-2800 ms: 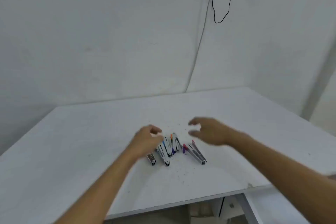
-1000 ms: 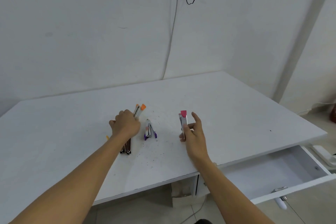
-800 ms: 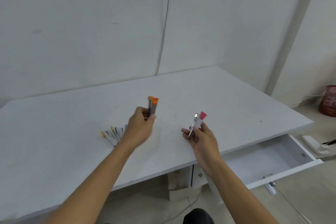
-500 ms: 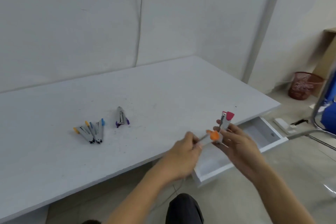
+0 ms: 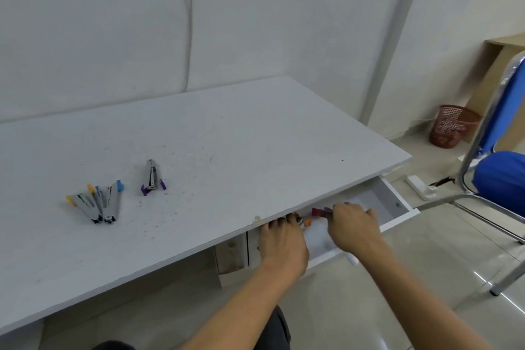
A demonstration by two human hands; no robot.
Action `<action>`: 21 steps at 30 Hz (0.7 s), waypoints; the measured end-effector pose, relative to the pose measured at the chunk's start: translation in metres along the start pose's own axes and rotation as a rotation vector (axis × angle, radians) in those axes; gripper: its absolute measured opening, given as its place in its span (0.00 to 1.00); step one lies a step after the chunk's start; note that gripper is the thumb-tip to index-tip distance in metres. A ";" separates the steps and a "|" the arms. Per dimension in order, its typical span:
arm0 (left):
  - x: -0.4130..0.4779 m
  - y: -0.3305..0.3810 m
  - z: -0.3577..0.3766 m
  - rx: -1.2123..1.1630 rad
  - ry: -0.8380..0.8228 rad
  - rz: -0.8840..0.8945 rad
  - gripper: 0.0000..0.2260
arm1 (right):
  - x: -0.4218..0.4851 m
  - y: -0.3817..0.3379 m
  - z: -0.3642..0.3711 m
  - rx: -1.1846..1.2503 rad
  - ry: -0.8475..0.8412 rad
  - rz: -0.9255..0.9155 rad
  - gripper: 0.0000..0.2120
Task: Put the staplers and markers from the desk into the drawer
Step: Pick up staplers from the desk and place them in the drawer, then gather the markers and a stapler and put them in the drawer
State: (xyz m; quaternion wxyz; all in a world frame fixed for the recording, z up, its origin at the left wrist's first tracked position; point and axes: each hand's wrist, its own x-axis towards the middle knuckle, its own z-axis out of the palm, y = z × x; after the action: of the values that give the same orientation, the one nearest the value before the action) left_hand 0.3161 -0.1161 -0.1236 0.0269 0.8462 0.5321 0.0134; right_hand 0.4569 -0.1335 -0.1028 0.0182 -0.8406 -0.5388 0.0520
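Note:
Both hands reach into the open white drawer [image 5: 396, 204] under the desk's right front edge. My left hand [image 5: 282, 241] holds an orange-tipped stapler [image 5: 306, 222] low inside the drawer, its fingers partly hidden by the desk edge. Next to it, my right hand [image 5: 352, 226] grips a pink-tipped stapler [image 5: 318, 212] over the drawer floor. On the white desk [image 5: 255, 136] a purple-based stapler [image 5: 152, 178] lies alone. Left of it sits a fanned bunch of markers [image 5: 98, 203] with yellow and blue caps.
A blue chair with a metal frame [image 5: 500, 179] stands right of the drawer. A red mesh bin [image 5: 451, 130] sits on the floor by the wall. A white power strip [image 5: 420, 189] lies on the tiles behind the drawer.
Both hands dropped from in front of the desk edge down into the drawer, carrying the orange and pink staplers. The view swung right. The purple stapler and markers stayed put.

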 end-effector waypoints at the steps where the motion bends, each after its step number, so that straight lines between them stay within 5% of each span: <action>1: 0.005 0.002 0.000 0.014 -0.032 -0.023 0.19 | 0.003 -0.004 0.006 -0.011 0.025 -0.004 0.08; 6: 0.023 0.007 0.006 0.002 -0.114 -0.089 0.14 | 0.008 -0.015 0.022 0.059 -0.041 0.016 0.13; 12: 0.022 0.003 0.015 -0.108 -0.040 -0.064 0.15 | 0.006 -0.014 0.015 0.096 -0.056 -0.017 0.03; 16: 0.005 -0.011 0.002 -0.236 0.036 0.089 0.17 | 0.005 0.002 0.000 0.129 -0.049 -0.017 0.16; 21: -0.024 -0.039 -0.025 -0.420 -0.145 0.313 0.19 | -0.010 0.000 -0.029 0.300 -0.081 -0.114 0.11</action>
State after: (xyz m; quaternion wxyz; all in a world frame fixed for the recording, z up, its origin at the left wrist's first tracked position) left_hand 0.2697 -0.1203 -0.1010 0.2375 0.8927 0.3772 0.0667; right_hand 0.4562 -0.1416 -0.0737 0.1244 -0.7939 -0.5720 0.1648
